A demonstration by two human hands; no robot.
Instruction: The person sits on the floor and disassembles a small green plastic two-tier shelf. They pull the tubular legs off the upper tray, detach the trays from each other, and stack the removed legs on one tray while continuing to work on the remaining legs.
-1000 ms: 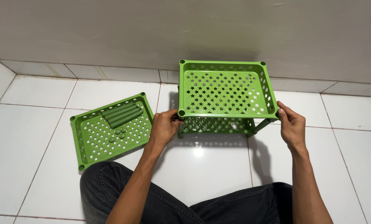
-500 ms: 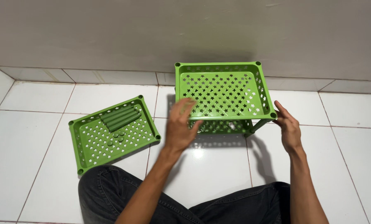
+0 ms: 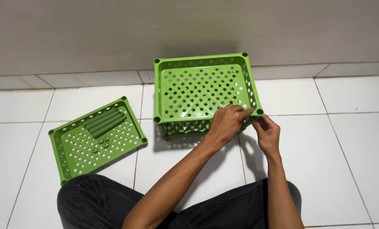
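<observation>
Person sits on the white tile floor (image 3: 325, 140), knees toward the wall (image 3: 189, 34). A green star-punched rack (image 3: 204, 91) stands just ahead — top tray raised on short legs over a lower tier. Both hands meet at its near right corner socket (image 3: 260, 112): left hand (image 3: 225, 123) reaches across, fingers pinched on the rim by the socket; right hand (image 3: 266, 132) is curled just beneath, fingers narrow, seemingly at the leg there — what it grips I cannot tell. A spare tray (image 3: 97, 138) lies flat to the left, well apart, with loose green posts (image 3: 105, 121) lying inside it — likely kept together there.
</observation>
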